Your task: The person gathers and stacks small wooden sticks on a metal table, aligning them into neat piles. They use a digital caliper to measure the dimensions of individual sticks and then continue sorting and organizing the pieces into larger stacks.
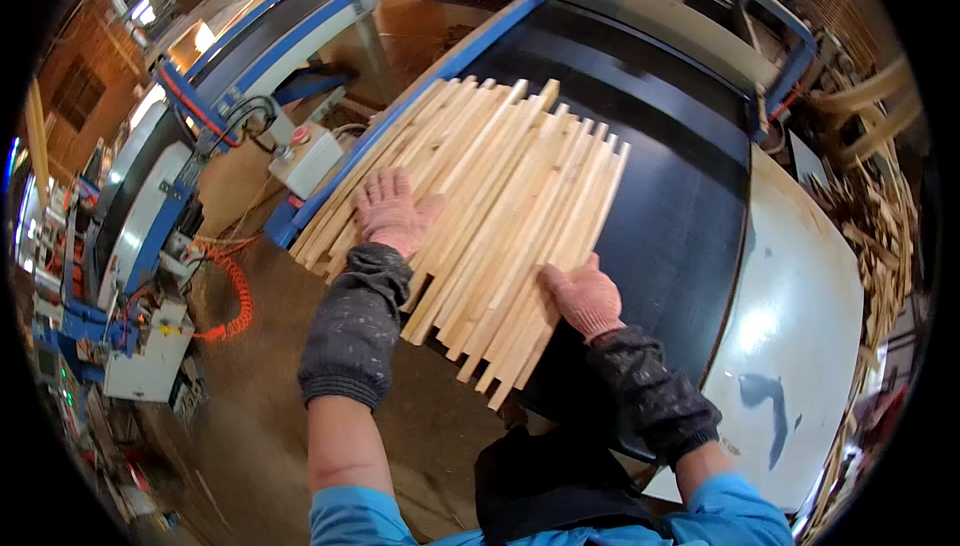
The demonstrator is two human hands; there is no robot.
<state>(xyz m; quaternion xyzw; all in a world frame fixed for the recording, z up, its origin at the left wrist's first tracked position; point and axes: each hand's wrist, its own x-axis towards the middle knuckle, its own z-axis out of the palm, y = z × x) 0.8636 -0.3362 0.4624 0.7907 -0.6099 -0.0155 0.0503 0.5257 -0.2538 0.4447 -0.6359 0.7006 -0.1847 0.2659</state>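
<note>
A row of pale wooden strips [500, 206] lies side by side on a black conveyor belt [670, 206], with uneven ends jutting past its near edge. My left hand [393, 211], in a pink knitted glove, rests flat on the left part of the row, fingers spread. At the row's right edge, my right hand [584, 296], gloved the same way, is closed against the outer strips. Its thumb lies over their top, while the other fingers are partly hidden. Dark speckled sleeve covers are on both forearms.
Blue rails [400, 111] edge the belt, and a grey crossbeam [660, 21] spans its far end. A control box [306, 159] with a red button stands at the left, near an orange coiled hose [238, 296]. A pale metal panel [790, 316] and piled wood scraps [880, 246] are at the right.
</note>
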